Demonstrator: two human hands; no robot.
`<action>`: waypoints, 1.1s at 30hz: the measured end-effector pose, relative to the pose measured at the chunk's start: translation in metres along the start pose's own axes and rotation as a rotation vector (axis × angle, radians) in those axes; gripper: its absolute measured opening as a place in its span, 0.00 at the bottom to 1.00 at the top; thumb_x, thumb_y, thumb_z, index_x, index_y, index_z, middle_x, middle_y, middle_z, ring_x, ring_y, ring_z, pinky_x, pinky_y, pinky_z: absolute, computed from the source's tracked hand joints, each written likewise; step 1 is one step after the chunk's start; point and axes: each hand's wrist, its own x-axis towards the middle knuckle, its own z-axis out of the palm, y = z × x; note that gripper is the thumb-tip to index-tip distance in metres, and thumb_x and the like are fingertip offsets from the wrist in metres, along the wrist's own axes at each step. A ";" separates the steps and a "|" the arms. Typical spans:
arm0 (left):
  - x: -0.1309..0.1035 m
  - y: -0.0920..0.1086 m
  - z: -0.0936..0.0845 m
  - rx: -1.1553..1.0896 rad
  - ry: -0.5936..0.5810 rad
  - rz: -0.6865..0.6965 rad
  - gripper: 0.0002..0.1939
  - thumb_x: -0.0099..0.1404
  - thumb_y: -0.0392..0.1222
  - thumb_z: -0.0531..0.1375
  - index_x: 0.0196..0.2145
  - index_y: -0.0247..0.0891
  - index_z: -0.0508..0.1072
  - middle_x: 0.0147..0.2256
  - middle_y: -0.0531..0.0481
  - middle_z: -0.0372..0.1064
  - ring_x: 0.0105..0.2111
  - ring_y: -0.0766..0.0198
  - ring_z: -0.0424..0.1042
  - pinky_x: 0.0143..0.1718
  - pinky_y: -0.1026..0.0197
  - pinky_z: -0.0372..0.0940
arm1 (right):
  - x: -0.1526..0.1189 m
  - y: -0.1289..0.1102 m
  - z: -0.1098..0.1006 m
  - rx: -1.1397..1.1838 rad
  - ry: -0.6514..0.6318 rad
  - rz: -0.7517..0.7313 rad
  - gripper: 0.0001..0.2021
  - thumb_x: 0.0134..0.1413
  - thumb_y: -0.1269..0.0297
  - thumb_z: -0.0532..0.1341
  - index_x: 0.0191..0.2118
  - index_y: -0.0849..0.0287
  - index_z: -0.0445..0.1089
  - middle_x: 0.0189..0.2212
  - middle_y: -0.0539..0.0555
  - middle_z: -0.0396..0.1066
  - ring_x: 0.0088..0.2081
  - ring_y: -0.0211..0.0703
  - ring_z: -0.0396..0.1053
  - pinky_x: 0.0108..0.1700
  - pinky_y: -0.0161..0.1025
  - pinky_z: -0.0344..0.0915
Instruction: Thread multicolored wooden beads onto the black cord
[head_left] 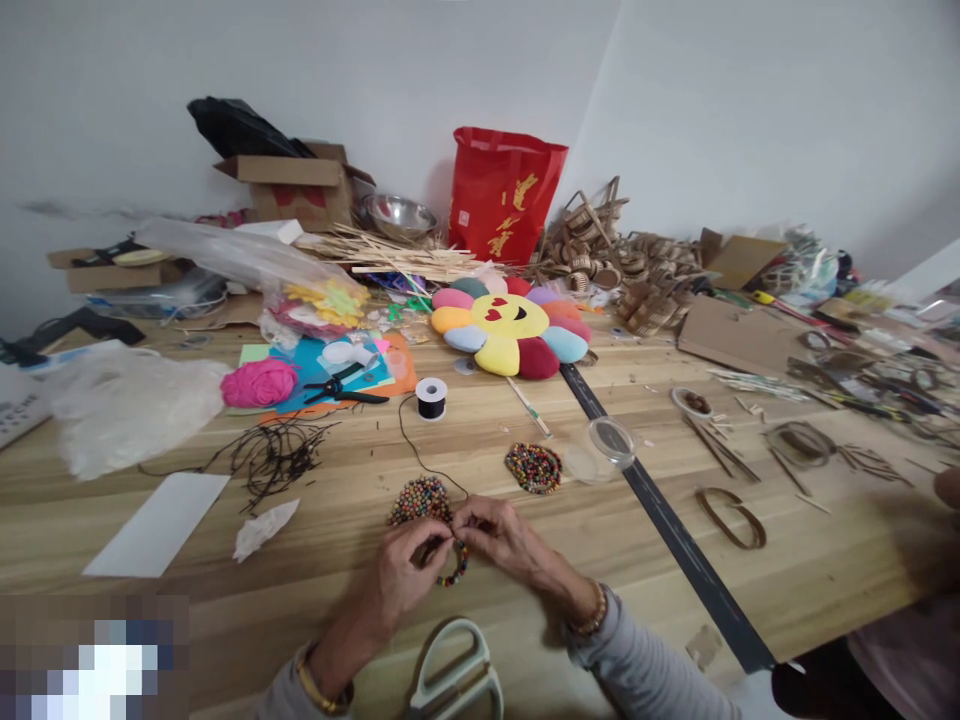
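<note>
My left hand [401,567] is closed in a pinch on a loop of coloured beads, a beaded bracelet [454,574], which hangs below the fingertips. Close against it, my right hand [499,535] pinches at the same spot, where a dark cord [424,463] runs up to a spool of black cord [431,399]. What exactly the right fingertips grip is too small to see clearly, but the cord leads into them. Just beyond my fingers lies a pile of loose coloured beads [418,500]. Finished-looking bead strands [533,468] lie coiled to the right.
White-handled scissors [455,672] lie at the near edge. A black strip [675,533] crosses the table to the right, under a clear round lid [611,441]. Farther back are a flower cushion [514,322], pliers [341,388] and pink yarn [259,382]. Another person sits at the right edge.
</note>
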 end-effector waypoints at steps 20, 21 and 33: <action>0.005 0.014 -0.004 0.102 -0.003 0.265 0.08 0.66 0.30 0.53 0.35 0.36 0.71 0.28 0.48 0.74 0.28 0.67 0.73 0.32 0.66 0.70 | -0.001 0.001 -0.009 0.307 -0.187 0.265 0.19 0.51 0.48 0.61 0.30 0.63 0.66 0.23 0.47 0.61 0.24 0.31 0.56 0.26 0.29 0.55; 0.005 0.014 -0.004 0.105 -0.017 0.264 0.08 0.66 0.30 0.53 0.34 0.36 0.71 0.28 0.48 0.74 0.28 0.66 0.74 0.33 0.66 0.71 | -0.001 0.002 -0.009 0.320 -0.190 0.267 0.19 0.51 0.49 0.62 0.30 0.63 0.66 0.23 0.47 0.61 0.23 0.31 0.56 0.26 0.29 0.55; 0.002 0.008 -0.007 0.129 -0.089 0.271 0.10 0.66 0.30 0.53 0.32 0.35 0.73 0.29 0.47 0.74 0.29 0.67 0.73 0.32 0.67 0.70 | -0.001 0.002 -0.009 0.328 -0.200 0.256 0.17 0.52 0.51 0.62 0.30 0.64 0.66 0.22 0.47 0.62 0.23 0.31 0.57 0.27 0.30 0.56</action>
